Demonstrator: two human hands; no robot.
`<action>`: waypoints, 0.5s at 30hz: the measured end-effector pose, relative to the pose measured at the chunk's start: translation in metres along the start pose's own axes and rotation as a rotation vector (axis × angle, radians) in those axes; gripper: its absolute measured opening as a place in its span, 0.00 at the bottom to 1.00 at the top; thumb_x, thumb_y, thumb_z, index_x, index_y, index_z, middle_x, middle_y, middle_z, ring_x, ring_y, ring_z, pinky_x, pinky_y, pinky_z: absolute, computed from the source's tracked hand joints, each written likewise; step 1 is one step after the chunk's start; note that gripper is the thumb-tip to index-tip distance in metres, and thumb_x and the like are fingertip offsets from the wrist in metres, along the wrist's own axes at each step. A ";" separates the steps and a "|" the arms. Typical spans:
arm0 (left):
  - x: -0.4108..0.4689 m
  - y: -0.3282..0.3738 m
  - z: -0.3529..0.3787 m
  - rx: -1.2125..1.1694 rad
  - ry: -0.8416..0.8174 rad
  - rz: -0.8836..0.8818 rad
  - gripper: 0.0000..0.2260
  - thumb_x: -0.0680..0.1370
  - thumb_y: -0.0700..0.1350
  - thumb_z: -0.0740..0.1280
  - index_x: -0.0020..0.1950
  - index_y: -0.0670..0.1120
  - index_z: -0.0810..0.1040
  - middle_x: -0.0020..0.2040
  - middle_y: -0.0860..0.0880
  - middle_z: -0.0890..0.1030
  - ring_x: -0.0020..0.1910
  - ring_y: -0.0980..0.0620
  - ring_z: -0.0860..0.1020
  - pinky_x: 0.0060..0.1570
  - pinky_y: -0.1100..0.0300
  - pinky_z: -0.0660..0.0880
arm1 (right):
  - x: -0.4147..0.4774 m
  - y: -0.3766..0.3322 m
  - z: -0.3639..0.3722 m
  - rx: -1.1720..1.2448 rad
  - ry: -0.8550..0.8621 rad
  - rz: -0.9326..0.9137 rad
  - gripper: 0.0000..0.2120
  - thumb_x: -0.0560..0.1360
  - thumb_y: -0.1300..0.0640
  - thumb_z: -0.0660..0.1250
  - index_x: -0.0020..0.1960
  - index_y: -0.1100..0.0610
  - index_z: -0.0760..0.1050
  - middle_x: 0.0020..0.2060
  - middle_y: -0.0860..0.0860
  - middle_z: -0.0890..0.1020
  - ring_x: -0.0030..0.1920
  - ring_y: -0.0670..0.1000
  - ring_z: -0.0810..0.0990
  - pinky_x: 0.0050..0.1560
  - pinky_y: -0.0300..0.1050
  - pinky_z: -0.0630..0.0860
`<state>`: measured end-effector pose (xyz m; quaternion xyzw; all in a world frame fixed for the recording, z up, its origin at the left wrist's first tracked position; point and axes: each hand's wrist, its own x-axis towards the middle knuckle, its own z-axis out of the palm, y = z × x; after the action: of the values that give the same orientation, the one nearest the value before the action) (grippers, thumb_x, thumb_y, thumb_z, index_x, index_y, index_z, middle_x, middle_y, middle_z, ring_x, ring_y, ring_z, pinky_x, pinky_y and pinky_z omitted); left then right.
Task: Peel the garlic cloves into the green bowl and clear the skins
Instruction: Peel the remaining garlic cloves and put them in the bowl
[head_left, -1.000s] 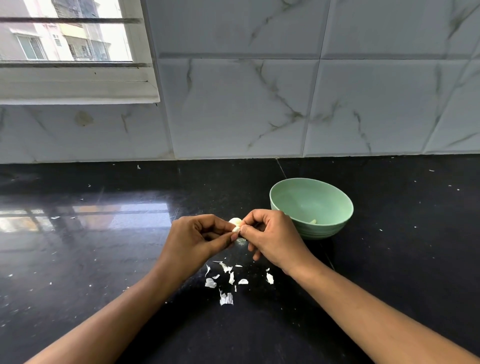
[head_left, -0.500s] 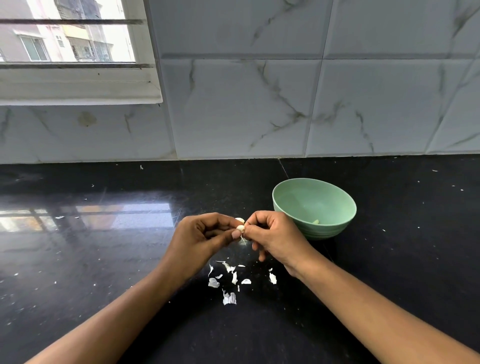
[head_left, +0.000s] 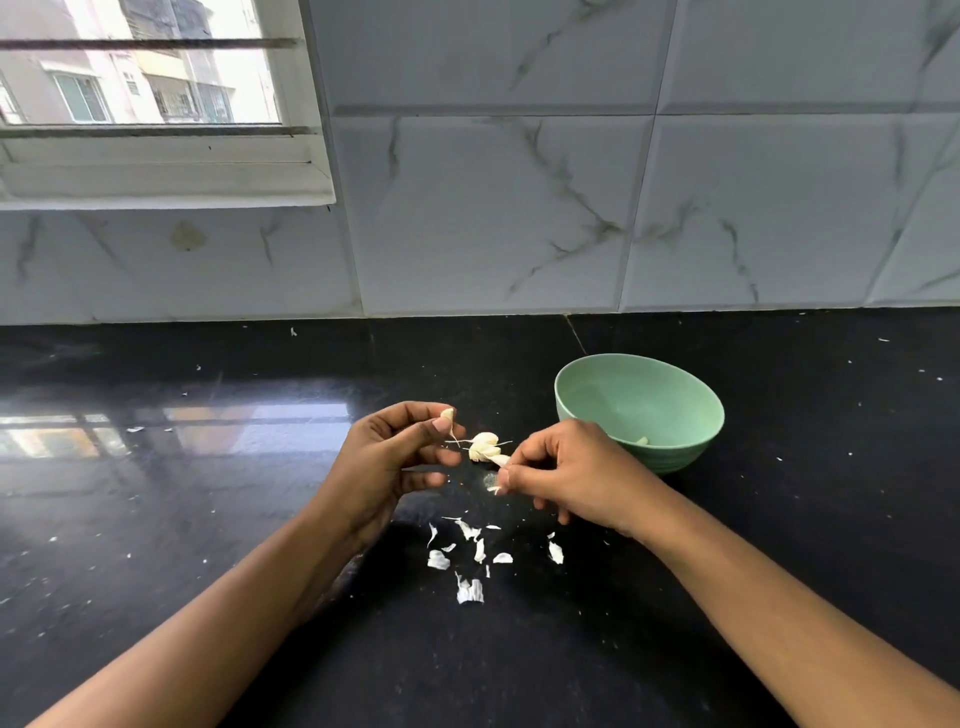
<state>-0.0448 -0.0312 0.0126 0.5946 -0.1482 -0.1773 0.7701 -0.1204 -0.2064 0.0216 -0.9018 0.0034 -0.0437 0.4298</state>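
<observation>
Bowl (head_left: 623, 395) with one clove (head_left: 642, 440) inside; left hand (head_left: 384, 457) grip tight on skin scrap (head_left: 447, 414), right hand (head_left: 571, 478) grip on garlic (head_left: 483, 446).

Between the left hand (head_left: 387, 462) and the right hand (head_left: 571, 475), the garlic (head_left: 483, 446) is showing creamy white. Just beyond the right hand, the bowl (head_left: 649, 395) is gleaming pale mint green. Nearer than the hands, the skins (head_left: 470, 592) are lying white on the desk (head_left: 208, 519), which is shining glossy black, flecked white. Far beyond the hands, the wall tiles (head_left: 493, 208) are showing greyish white with dark grey veins.
</observation>
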 end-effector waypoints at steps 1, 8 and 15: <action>0.001 0.000 0.000 0.013 -0.005 -0.015 0.06 0.71 0.40 0.68 0.46 0.43 0.79 0.36 0.48 0.83 0.28 0.57 0.79 0.24 0.67 0.73 | 0.000 0.000 -0.001 -0.043 0.017 -0.022 0.06 0.70 0.54 0.74 0.36 0.55 0.82 0.26 0.53 0.79 0.25 0.48 0.74 0.26 0.37 0.72; -0.001 -0.003 0.000 0.022 -0.075 -0.105 0.05 0.72 0.38 0.68 0.46 0.42 0.80 0.36 0.47 0.82 0.27 0.56 0.78 0.22 0.68 0.73 | 0.000 0.002 0.002 -0.019 0.076 -0.110 0.10 0.67 0.60 0.77 0.35 0.55 0.76 0.26 0.49 0.78 0.25 0.46 0.76 0.26 0.43 0.76; -0.002 -0.002 0.000 -0.037 -0.096 -0.138 0.09 0.66 0.40 0.70 0.46 0.42 0.79 0.36 0.45 0.82 0.24 0.56 0.78 0.20 0.68 0.73 | 0.000 0.002 0.004 0.005 0.119 -0.181 0.08 0.75 0.63 0.65 0.49 0.53 0.78 0.36 0.47 0.82 0.32 0.48 0.82 0.30 0.38 0.77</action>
<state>-0.0465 -0.0312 0.0103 0.5799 -0.1402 -0.2612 0.7588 -0.1198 -0.2047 0.0171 -0.8933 -0.0526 -0.1356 0.4253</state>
